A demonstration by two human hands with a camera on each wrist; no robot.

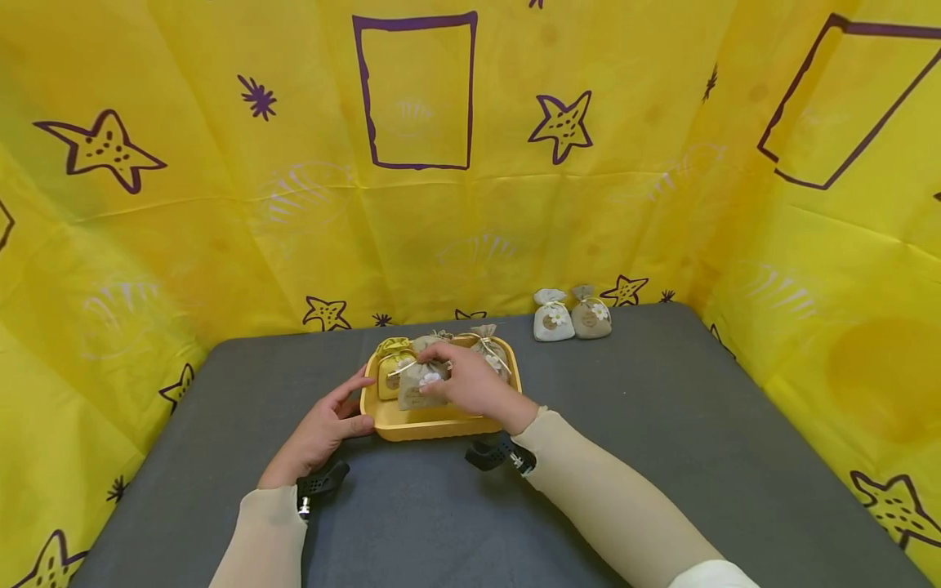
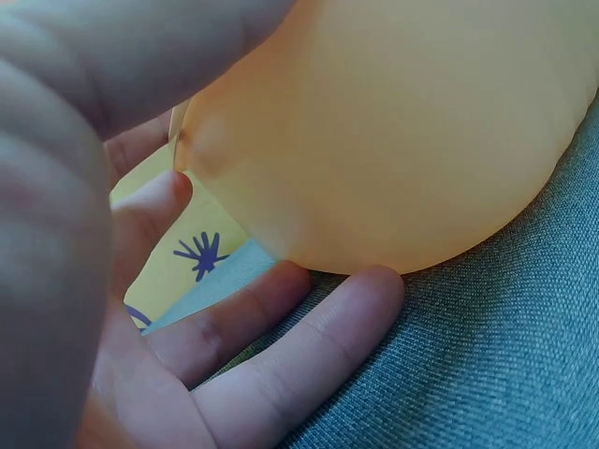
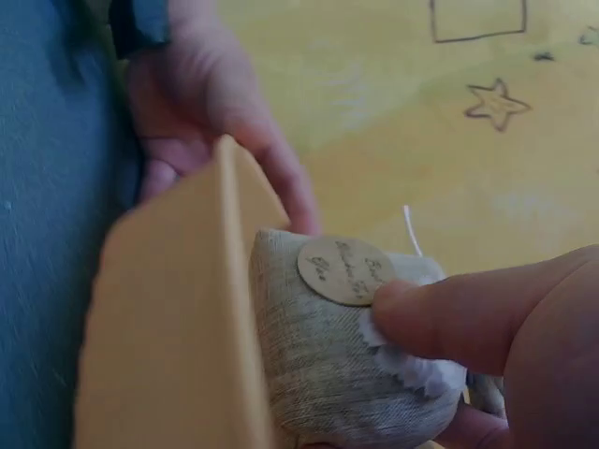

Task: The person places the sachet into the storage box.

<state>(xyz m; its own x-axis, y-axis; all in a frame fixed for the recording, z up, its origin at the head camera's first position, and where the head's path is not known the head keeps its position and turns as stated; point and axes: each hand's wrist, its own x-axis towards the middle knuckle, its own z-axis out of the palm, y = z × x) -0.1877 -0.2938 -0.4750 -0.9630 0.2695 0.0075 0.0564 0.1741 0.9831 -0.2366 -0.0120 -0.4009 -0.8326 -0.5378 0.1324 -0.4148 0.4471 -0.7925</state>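
Bright, even light fills the wide-angle head view, stretched toward its edges; soft shadows lie on the grey surface [image 1: 647,425]; the left wrist view is dimmer; the right is hazy, its yellow backdrop [image 3: 374,131] blurred.

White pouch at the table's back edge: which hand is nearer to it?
Right. The right hand grips a beige pouch at the tray, left of the white pouch; the left hand is farther left, touching the tray's left end.
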